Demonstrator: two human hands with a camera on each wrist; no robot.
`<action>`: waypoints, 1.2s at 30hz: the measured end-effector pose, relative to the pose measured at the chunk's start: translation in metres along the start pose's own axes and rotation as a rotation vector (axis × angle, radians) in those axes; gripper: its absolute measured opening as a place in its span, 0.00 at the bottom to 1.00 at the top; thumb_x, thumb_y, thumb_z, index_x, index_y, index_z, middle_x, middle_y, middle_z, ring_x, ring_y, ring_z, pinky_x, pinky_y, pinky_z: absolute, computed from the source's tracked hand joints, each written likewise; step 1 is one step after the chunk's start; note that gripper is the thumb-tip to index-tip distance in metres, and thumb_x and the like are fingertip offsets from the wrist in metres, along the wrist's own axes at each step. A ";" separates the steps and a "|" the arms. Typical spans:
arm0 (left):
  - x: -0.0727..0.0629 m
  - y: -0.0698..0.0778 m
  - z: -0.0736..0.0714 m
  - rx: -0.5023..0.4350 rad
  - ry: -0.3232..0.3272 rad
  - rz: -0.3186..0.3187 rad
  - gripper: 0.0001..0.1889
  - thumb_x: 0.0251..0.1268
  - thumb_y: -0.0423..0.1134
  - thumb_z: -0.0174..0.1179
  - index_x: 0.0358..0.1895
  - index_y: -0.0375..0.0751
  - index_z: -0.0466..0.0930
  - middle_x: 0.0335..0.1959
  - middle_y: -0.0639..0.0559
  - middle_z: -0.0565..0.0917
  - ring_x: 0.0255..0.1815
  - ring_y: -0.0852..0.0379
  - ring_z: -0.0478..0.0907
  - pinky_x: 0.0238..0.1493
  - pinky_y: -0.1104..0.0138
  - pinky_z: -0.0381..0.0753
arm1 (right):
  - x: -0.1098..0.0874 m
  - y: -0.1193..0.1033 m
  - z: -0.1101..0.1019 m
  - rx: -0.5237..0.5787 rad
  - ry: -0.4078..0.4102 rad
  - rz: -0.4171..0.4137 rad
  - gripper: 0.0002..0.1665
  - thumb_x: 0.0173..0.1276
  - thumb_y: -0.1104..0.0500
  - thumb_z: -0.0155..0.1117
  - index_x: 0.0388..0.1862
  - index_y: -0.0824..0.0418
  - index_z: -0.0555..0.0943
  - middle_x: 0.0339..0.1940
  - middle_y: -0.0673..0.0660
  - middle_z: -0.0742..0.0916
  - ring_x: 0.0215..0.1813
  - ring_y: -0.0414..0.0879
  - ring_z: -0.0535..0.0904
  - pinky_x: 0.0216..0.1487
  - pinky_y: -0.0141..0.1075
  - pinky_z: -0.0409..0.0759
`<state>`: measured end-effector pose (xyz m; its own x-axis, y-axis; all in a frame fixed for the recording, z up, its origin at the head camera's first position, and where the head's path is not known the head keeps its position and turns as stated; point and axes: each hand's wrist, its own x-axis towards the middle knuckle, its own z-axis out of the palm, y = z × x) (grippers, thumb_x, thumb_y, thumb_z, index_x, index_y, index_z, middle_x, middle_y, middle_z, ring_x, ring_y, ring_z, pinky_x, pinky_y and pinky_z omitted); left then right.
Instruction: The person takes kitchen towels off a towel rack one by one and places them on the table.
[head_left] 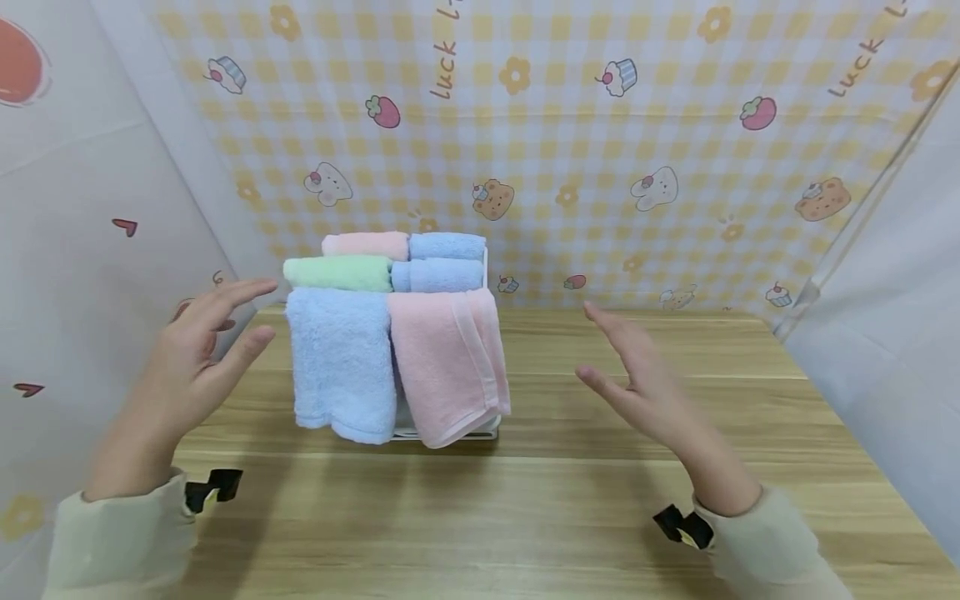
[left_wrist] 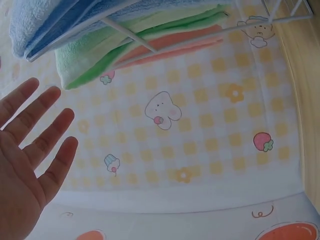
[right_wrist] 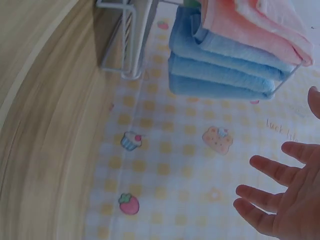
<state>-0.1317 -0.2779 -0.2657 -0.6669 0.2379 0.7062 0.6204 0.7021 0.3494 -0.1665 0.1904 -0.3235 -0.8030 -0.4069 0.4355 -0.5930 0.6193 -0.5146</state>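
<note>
Several small towels hang in rows over a white wire rack (head_left: 487,432). At the front are a blue towel (head_left: 343,362) on the left and a pink towel (head_left: 444,367) on the right. Behind them lie a green towel (head_left: 337,273) and a blue one (head_left: 438,276), then another pink towel (head_left: 367,244) and blue towel (head_left: 448,245) at the back. My left hand (head_left: 198,354) is held in the air just left of the rack, fingers spread and holding nothing. Apart from the towels on the right, my right hand (head_left: 648,387) hovers, its fingers extended, likewise holding nothing.
The rack stands on a wooden table (head_left: 465,517). A yellow checked cloth (head_left: 570,150) with cartoon prints hangs behind it. White printed cloth (head_left: 90,208) closes off the left side, and plain white cloth (head_left: 892,333) the right.
</note>
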 end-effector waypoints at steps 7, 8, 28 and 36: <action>0.003 0.001 0.005 -0.023 0.014 -0.019 0.25 0.62 0.27 0.64 0.63 0.41 0.78 0.63 0.72 0.77 0.65 0.75 0.69 0.53 0.84 0.67 | 0.013 -0.021 0.012 0.125 -0.001 -0.029 0.43 0.71 0.55 0.64 0.80 0.44 0.56 0.69 0.58 0.77 0.73 0.57 0.67 0.67 0.65 0.69; 0.004 0.002 0.006 -0.030 0.018 -0.021 0.24 0.62 0.26 0.64 0.63 0.41 0.78 0.62 0.72 0.77 0.65 0.75 0.69 0.53 0.83 0.67 | 0.015 -0.024 0.014 0.144 -0.004 -0.036 0.43 0.72 0.55 0.64 0.80 0.44 0.56 0.68 0.58 0.78 0.73 0.57 0.68 0.66 0.65 0.71; 0.008 0.000 0.018 -0.104 0.068 0.019 0.16 0.56 0.20 0.65 0.49 0.30 0.84 0.47 0.82 0.80 0.48 0.79 0.78 0.48 0.87 0.75 | 0.046 -0.068 0.040 0.557 0.069 -0.071 0.37 0.67 0.63 0.68 0.74 0.54 0.67 0.61 0.57 0.82 0.65 0.46 0.76 0.57 0.49 0.79; 0.007 0.001 0.020 -0.123 0.081 -0.013 0.17 0.52 0.16 0.66 0.47 0.30 0.84 0.42 0.80 0.81 0.40 0.80 0.79 0.44 0.88 0.75 | 0.052 -0.076 0.048 0.624 0.091 -0.086 0.38 0.64 0.69 0.68 0.72 0.57 0.69 0.59 0.59 0.83 0.60 0.43 0.78 0.45 0.38 0.82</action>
<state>-0.1445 -0.2619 -0.2726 -0.6431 0.1711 0.7464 0.6608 0.6165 0.4281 -0.1659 0.0898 -0.2976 -0.7591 -0.3622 0.5409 -0.6003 0.0684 -0.7968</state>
